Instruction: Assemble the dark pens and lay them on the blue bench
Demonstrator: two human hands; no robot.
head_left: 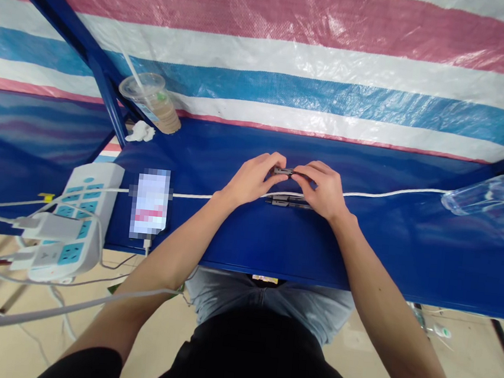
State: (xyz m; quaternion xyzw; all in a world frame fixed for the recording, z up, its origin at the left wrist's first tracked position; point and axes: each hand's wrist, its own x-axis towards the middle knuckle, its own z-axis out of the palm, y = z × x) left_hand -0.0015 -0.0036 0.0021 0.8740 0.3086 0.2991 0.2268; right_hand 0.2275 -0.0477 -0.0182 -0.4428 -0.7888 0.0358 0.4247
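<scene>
Between my two hands, above the blue shelf (246, 245), is a dark pen (284, 171) with a grey clip part. The fingers of my left hand (255, 176) pinch its left end. My right hand (321, 187) has its thumb and fingertips closed on the right end, and they cover much of it. Just below lie dark pens (284, 201) with similar grey clips, side by side on the shelf and partly hidden by my right hand; I cannot tell how many. A white cable (193, 196) runs along the shelf behind these pens and passes under both hands.
To the left, a phone (151, 203) lies plugged in beside a white power strip (112, 181) with chargers and cables. A plastic cup (163, 112) with a straw and a crumpled tissue (140, 132) stand at the back left. A clear bottle (478, 196) lies at the right.
</scene>
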